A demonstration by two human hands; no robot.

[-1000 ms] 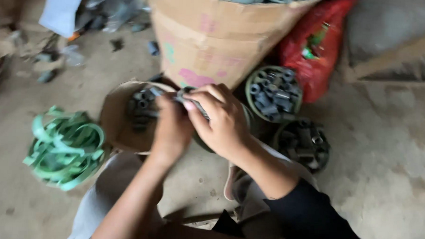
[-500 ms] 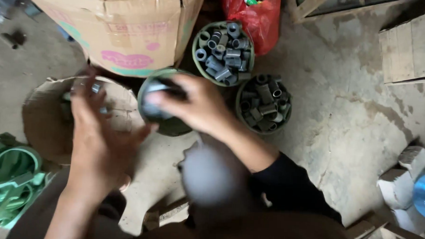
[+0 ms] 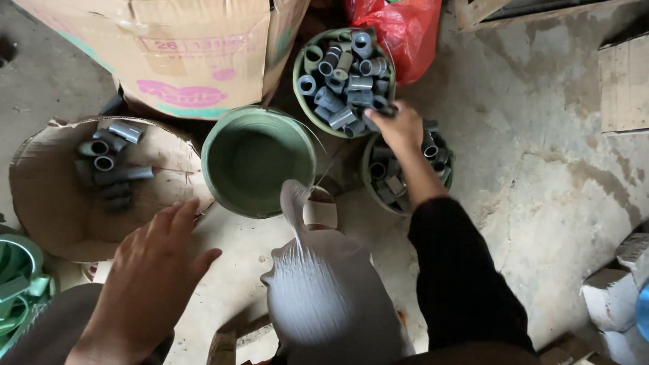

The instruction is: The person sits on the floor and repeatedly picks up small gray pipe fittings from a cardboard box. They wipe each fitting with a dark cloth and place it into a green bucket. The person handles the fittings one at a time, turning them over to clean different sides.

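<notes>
- The right hand (image 3: 400, 129), earlier held near the left, now reaches to the two bowls of grey pipe fittings (image 3: 346, 81), fingers curled on one fitting.
- The left hand (image 3: 152, 270) has dropped, open and holding nothing, beside the green bowl (image 3: 257, 161).

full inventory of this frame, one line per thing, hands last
cardboard box: one, tan, top left.
empty bucket: one, green, centre.
far tub: one, green, full of grey pipe couplings.
near tub: one, partly hidden by the arm, holding couplings.
cardboard tray: one, brown, left, holding a few grey couplings.
plastic bag: one, red, top centre.
strapping: a bundle, green, bottom left.
small boxes: several, white, bottom right.
left hand: open, empty, over the floor beside the tray.
right hand: reaching between the two tubs, closed on a coupling.
</notes>
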